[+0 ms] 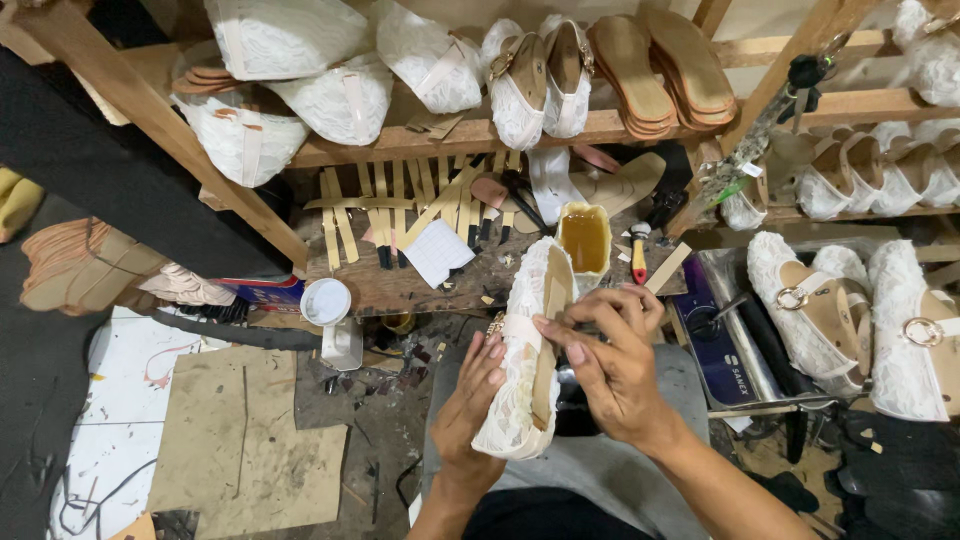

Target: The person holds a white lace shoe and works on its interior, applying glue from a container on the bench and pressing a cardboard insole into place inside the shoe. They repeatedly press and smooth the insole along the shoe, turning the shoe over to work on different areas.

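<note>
Wooden shelves [450, 138] crowded with white lace shoes and tan soles back a cluttered workbench [400, 285]. At centre, the left hand [470, 400] cups a white lace shoe [520, 350] from its 9 o'clock side, fingers together against the fabric. The right hand [610, 360] pinches its rim, fingertips clamped. The shoe's long axis runs 12 to 6, the end near the glue pot [584, 238] pointing to 12. Judged risk: that open pot sits just beyond, so a nudge could tip it.
</note>
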Motion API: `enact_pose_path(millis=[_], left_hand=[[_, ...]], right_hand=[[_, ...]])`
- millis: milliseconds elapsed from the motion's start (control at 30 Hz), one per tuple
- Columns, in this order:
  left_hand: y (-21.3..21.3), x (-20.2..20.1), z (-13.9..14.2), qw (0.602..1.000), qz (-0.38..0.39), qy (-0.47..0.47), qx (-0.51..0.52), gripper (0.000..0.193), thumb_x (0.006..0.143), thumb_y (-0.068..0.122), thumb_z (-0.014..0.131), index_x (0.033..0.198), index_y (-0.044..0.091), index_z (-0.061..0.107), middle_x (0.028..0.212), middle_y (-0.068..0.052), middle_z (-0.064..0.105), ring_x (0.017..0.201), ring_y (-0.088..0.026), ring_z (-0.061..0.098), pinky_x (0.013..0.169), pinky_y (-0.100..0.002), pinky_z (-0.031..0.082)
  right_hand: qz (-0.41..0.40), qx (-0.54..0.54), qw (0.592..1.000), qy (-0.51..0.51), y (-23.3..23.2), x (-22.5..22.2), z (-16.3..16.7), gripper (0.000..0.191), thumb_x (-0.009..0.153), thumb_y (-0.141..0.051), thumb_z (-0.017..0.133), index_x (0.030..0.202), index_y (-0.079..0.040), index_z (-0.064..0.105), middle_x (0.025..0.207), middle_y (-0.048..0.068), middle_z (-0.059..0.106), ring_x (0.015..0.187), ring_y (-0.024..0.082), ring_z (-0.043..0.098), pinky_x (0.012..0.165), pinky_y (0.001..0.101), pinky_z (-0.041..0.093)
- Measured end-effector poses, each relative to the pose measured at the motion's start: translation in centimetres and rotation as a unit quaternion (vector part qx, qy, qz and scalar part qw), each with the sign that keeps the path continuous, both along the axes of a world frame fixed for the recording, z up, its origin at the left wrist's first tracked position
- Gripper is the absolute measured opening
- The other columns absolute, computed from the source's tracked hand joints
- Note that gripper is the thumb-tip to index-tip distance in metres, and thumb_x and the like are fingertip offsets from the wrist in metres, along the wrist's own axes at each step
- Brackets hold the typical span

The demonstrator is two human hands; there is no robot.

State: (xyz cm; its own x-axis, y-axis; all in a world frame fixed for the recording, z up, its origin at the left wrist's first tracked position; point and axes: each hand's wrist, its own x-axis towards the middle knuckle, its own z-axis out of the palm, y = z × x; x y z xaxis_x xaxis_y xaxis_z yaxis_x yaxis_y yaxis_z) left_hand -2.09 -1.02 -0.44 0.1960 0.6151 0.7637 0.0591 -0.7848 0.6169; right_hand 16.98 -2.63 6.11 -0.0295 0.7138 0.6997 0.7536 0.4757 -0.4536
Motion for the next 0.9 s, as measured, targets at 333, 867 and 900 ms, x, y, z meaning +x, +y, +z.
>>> enact_pose_path(millis=[333,867,900], left_hand=[[0.2,-0.6,-0.5,0.999,0.018,0.028,0.007,0.049,0.087,0.0,0.078,0.133,0.005,0.06,0.14,-0.019,0.064,0.137,-0.038,0.06,0.124,-0.061,0.039],[0.7,-0.4,-0.5,0.998,0.041,0.043,-0.024,0.057,0.08,-0.002,0.082,0.132,0.003,0.061,0.139,-0.018,0.065,0.137,-0.035,0.06,0.123,-0.057,0.041],[1.0,-0.1,-0.4,0.998,0.044,0.044,-0.028,0.058,0.079,-0.001,0.083,0.132,0.003,0.061,0.139,-0.018,0.065,0.136,-0.035,0.059,0.122,-0.057,0.041]], right_hand=[[-0.048,-0.054,0.996,0.044,3.3,3.9,-1.7,0.04,0.106,-0.029,0.045,0.107,-0.014,0.083,0.109,0.008,0.06,0.111,0.027,0.048,0.104,0.0445,0.028],[-0.126,-0.205,0.963,-0.125,8.0,7.0,-5.2,0.022,0.079,0.004,0.061,0.091,-0.006,0.076,0.127,0.012,0.063,0.122,0.034,0.057,0.101,0.0457,0.048],[-0.123,-0.225,0.963,-0.085,7.4,6.8,-4.6,0.02,0.085,0.006,0.059,0.087,-0.006,0.075,0.122,0.007,0.067,0.121,0.03,0.061,0.105,0.0414,0.05]])
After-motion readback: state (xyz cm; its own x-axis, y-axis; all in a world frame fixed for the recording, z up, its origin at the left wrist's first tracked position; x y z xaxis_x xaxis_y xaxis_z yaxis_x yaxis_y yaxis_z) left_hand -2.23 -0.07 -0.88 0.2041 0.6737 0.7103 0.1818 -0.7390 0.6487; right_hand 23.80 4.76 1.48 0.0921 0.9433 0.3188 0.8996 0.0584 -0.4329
